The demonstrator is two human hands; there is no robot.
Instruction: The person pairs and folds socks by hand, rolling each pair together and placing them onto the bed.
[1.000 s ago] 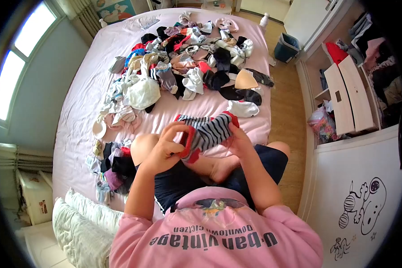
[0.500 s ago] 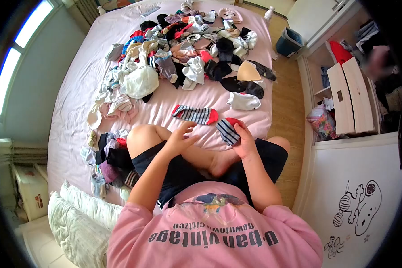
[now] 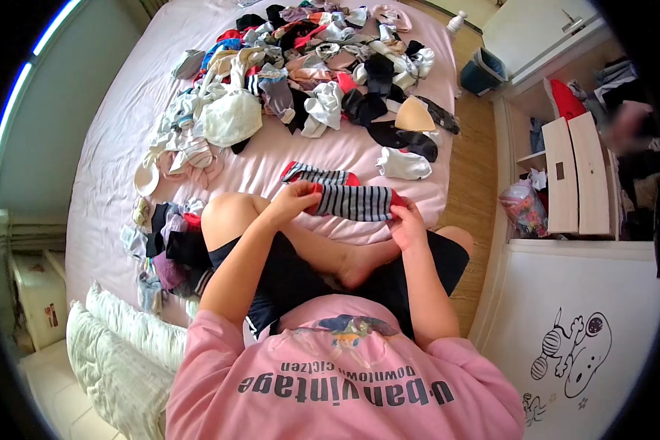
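Observation:
A grey-and-black striped sock (image 3: 356, 203) with red ends is stretched sideways between my two hands, above my crossed legs. My left hand (image 3: 295, 203) pinches its left end, and my right hand (image 3: 405, 221) grips the red end on the right. Just behind it a matching striped sock (image 3: 319, 173) lies on the bed, partly covered by the held one. A white sock (image 3: 404, 164) rests on the sheet beyond my right hand.
A large heap of socks and small garments (image 3: 323, 66) covers the far part of the bed (image 3: 117, 147). A smaller pile of socks (image 3: 170, 249) lies beside my left knee. White pillows (image 3: 117, 359) are at the lower left. A blue bin (image 3: 482, 71) stands on the floor at right.
My left hand has moved across and taken hold of the sock's other end. The sock, hanging from my right hand before, is now stretched out level. The view has shifted slightly.

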